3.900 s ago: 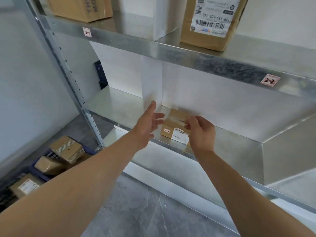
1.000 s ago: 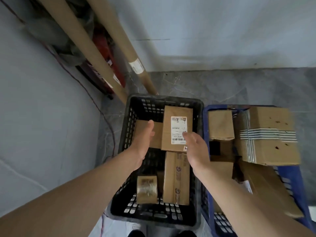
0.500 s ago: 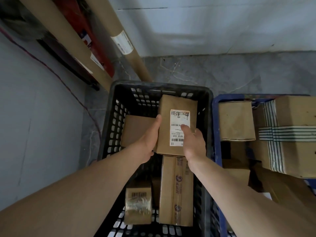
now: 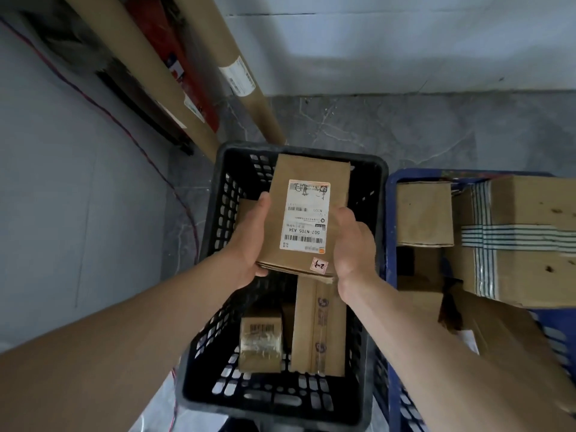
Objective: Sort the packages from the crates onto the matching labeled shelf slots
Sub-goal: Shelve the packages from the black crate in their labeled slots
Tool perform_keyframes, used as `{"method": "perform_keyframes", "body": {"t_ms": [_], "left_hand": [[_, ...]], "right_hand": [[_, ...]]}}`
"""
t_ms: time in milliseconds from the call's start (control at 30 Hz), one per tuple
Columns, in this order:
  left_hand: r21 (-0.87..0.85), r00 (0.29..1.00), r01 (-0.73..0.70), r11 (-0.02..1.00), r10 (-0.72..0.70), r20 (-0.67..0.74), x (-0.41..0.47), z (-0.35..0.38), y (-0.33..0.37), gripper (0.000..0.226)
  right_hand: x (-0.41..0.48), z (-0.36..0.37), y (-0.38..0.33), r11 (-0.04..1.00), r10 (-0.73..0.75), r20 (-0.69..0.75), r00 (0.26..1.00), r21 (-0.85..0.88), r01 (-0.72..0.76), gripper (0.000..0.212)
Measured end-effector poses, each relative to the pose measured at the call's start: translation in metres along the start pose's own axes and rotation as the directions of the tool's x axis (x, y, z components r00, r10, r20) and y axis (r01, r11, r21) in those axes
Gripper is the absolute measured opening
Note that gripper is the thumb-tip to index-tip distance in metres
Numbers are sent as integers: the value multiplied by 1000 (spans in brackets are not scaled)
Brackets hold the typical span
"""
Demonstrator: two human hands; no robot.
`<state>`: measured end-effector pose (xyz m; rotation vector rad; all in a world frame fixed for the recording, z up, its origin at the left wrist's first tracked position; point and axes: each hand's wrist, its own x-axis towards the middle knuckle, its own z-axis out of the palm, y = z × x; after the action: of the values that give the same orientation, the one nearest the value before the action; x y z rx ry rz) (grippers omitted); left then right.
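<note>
Package (image 4: pixel 311 169): a flat, rectangular box of brown corrugated cardboard is being held above the black crate (image 4: pixel 219 219), at the centre of the frame. Its long axis is running from the lower centre toward the upper centre of the frame, leaning slightly to the right, with the broad face turned up to the camera. A white shipping label (image 4: pixel 307 219) is covering most of that face, and its print is reading upside down from this view. A small pink sticker (image 4: pixel 319 265) with a handwritten mark is sitting at the near right corner.

The left hand (image 4: pixel 249 244) is gripping the left long edge, thumb lying on the top face and fingers curling underneath. The right hand (image 4: pixel 352 244) is clamping the right long edge near the sticker.

Inside the perforated plastic crate, a long narrow carton (image 4: pixel 318 325) is lying beneath the held box, and a small tape-wrapped box (image 4: pixel 260 344) is standing just beside it on the left.

At the right of the frame, a blue crate (image 4: pixel 391 219) is touching the black one and is holding several cardboard boxes, including a large box (image 4: pixel 523 238) bound with striped strapping.

At the upper left, cardboard tubes (image 4: pixel 246 88) are leaning against the wall.
</note>
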<state>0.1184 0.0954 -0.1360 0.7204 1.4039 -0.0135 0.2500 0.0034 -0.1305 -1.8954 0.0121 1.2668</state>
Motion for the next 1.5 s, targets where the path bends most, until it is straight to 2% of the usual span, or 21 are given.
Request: {"method": "perform_keyframes", "body": {"t_ms": [67,133,167,267,367,500,567,667,733,800,867,933,1000,1067,1167,1233,1267,1367,1433,1500], "left_hand": [[17,1000,-7,1000,8,-15,-18,-4,0,63],[45,1000,8,999,-7,-23,-31,-7,-8,59],[55,999,27,998,-25,-26,-37,-8,-15,59],[64,995,101,993,-99,-29,-42,-9,-43,63],[40,988,147,988,-145,-47,-42,-4,-67,54],[50,983,157,986,-151,-105,-34,-1,-90,49],[29,978,160,987,-155,-137,-29,-3,-99,52],[-19,970,176,984,-177,-165,-24,-6,-108,52],[-59,967,188,980,-195,-166,-22,-6,-110,49],[-96,962,194,976,-208,-178,-20,-7,-111,44],[-133,956,201,971,-224,-191,-17,-8,-114,43],[-181,948,212,960,-247,-199,-17,-9,-118,44],[-257,929,255,932,-310,-202,-19,-12,-123,44],[-365,901,312,877,-395,-179,-23,-13,-126,45],[-452,896,340,825,-430,-111,-27,-13,-127,54],[-405,906,297,865,-389,-167,-33,-13,-118,55],[-368,911,262,892,-354,-211,-34,-17,-113,64],[-215,891,188,958,-259,-372,-1,-39,-121,114],[-152,887,178,972,-225,-403,17,-52,-120,125],[-128,907,152,980,-190,-375,4,-48,-91,125]], "right_hand": [[-22,2,9,999,34,-37,999,13,-34,43],[-40,1,30,994,105,-69,992,47,-102,62],[-48,-1,40,989,142,-91,986,56,-138,64],[-66,-7,63,969,248,-121,961,31,-246,48],[-71,-12,80,947,313,-118,942,-42,-320,60],[-59,-13,99,934,283,-149,947,-179,-308,74],[-56,-14,99,910,118,-156,981,-378,-170,87],[-52,-14,83,784,-255,-55,965,-596,173,90],[-40,-14,67,616,-385,106,917,-710,340,92],[-19,-14,53,417,-372,226,900,-826,379,100],[0,-14,46,281,-284,288,915,-887,367,105],[10,-17,46,204,-194,317,929,-913,354,104],[14,-22,48,172,-171,315,934,-924,343,105],[12,-23,49,161,-174,293,940,-933,321,107],[7,-22,52,175,-163,250,954,-945,277,106],[-1,-24,53,230,-147,201,968,-945,231,99],[-6,-25,52,271,-139,170,976,-941,202,94],[-31,-32,58,379,-93,132,987,-912,158,84],[-50,-36,68,429,-26,115,993,-896,115,85],[-62,-42,87,516,59,68,996,-856,28,89]]}}
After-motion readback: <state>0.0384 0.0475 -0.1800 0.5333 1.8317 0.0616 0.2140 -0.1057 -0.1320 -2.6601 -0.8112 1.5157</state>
